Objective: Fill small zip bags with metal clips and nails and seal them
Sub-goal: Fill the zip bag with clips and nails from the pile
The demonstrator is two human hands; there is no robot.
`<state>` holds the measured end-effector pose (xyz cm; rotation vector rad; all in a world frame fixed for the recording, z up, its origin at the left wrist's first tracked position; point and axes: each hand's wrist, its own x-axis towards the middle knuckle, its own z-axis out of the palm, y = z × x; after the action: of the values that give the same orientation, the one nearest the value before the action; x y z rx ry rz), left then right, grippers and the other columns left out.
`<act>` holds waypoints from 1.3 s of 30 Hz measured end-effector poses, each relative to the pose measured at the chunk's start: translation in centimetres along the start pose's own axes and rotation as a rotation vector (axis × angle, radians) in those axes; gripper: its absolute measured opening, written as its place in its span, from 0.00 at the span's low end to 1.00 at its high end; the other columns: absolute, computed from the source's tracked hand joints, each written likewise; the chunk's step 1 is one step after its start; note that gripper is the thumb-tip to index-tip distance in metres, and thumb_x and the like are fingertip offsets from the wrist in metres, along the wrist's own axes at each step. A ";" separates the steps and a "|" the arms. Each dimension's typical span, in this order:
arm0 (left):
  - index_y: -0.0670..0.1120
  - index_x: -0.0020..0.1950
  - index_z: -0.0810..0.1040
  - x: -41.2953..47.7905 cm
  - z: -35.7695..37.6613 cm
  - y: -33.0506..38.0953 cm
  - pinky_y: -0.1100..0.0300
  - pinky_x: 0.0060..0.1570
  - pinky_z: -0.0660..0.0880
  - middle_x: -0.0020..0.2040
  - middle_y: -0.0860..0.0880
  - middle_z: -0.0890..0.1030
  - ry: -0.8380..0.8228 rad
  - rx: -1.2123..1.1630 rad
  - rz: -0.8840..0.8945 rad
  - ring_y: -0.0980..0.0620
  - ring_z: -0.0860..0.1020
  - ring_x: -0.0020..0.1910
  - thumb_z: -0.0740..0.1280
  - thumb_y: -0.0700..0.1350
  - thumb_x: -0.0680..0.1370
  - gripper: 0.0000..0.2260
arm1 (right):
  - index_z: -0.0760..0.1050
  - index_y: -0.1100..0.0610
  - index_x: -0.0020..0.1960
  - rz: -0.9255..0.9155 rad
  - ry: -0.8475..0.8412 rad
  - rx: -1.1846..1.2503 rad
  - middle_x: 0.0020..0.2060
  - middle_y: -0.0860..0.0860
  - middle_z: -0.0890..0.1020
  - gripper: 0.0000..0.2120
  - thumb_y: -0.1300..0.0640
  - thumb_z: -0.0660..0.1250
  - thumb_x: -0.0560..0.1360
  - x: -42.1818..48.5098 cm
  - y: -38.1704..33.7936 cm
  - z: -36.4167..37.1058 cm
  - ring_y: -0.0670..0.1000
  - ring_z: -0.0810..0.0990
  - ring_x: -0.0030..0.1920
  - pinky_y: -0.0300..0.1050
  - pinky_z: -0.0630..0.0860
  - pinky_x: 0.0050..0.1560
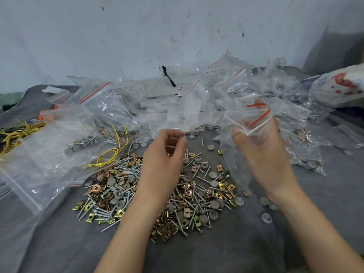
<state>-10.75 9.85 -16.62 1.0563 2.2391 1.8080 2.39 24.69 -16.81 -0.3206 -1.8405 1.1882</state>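
1. Grey cloth [197, 257] nearest the camera; everything sits on it.
2. Landmark is the pile at centre: brass clips [165, 231], nails [102, 211] and grey caps [213, 203], all mixed. A few loose caps lie just right of the pile.
3. Left hand [163, 154] hovers over the pile's middle, fingers curled in toward the thumb. Can't tell if it holds anything.
4. Right hand [262, 152] is raised above the pile's right edge. Thumb and fingers pinch the mouth of a clear zip bag [254, 123] with a red stripe. The bag hangs down, and its contents aren't readable.
5. Left of the pile: yellow wire [110, 154] loops and a large clear bag [45, 158], partly overlapping.
6. Behind the pile: heap of bags [177, 107], some holding hardware.
7. Farthest: stained pale wall [137, 36].
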 end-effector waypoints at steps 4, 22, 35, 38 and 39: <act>0.57 0.52 0.79 -0.2 -0.1 1.4 0.67 0.39 0.76 0.42 0.58 0.81 0.065 -0.157 0.060 0.56 0.79 0.41 0.65 0.48 0.82 0.04 | 0.57 0.46 0.79 0.027 -0.027 -0.077 0.63 0.47 0.79 0.42 0.38 0.71 0.70 -0.4 0.3 0.8 0.43 0.76 0.65 0.35 0.70 0.66; 0.59 0.54 0.79 -0.5 -0.6 2.7 0.69 0.43 0.73 0.46 0.61 0.82 0.102 -0.175 0.230 0.60 0.80 0.44 0.63 0.45 0.83 0.09 | 0.47 0.35 0.78 -0.022 -0.215 -0.286 0.66 0.39 0.76 0.42 0.40 0.69 0.72 -1.5 0.6 2.5 0.39 0.73 0.68 0.46 0.69 0.68; 0.60 0.67 0.75 -0.7 -0.5 2.3 0.76 0.46 0.69 0.52 0.60 0.82 0.077 -0.068 0.207 0.64 0.78 0.50 0.62 0.46 0.83 0.15 | 0.48 0.30 0.76 -0.035 -0.204 -0.267 0.66 0.32 0.74 0.40 0.37 0.67 0.72 -1.5 1.2 2.6 0.34 0.70 0.68 0.37 0.66 0.65; 0.57 0.66 0.74 -0.3 -0.6 1.4 0.76 0.42 0.70 0.50 0.58 0.81 0.123 -0.034 0.148 0.62 0.78 0.45 0.61 0.46 0.83 0.13 | 0.50 0.34 0.77 -0.036 -0.201 -0.242 0.65 0.33 0.76 0.40 0.39 0.68 0.72 -1.3 1.2 2.6 0.35 0.73 0.66 0.32 0.67 0.64; 0.56 0.67 0.74 -0.2 -0.5 0.9 0.75 0.42 0.70 0.50 0.58 0.80 0.110 0.005 0.119 0.62 0.77 0.44 0.62 0.46 0.83 0.13 | 0.51 0.35 0.77 -0.043 -0.195 -0.238 0.63 0.29 0.75 0.40 0.40 0.69 0.72 -1.3 1.3 2.5 0.33 0.73 0.65 0.27 0.66 0.62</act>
<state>-10.42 9.34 -15.70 1.1411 2.2879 1.9547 0.86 23.01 -18.94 -0.3049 -2.1546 1.0009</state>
